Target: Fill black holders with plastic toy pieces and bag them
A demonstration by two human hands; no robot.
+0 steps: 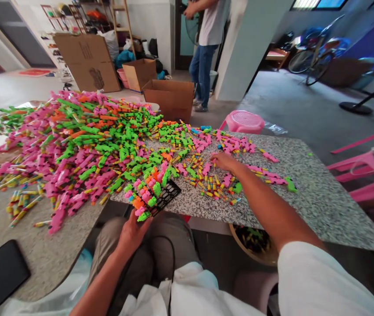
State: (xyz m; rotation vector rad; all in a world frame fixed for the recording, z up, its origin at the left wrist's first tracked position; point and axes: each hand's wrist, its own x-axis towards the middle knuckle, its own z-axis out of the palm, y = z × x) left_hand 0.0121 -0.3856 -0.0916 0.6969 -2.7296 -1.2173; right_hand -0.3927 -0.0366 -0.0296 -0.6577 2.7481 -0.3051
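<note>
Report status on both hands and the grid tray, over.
Left hand gripping black grid tray, part-filled with coloured pieces. Right hand on loose pink pieces on granite table, grip unclear. Nothing blocking.

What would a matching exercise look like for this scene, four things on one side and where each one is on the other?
Things:
1. black grid tray
2. pink stool
3. flat black slab
4. right hand

Places:
A. on the floor beyond the granite table
B. lying near the edge of the left-hand tabletop
C. resting on loose pieces on the granite table
D. held in the left hand

Pairs: 1-D, 2-A, 3-B, 4-C
</note>
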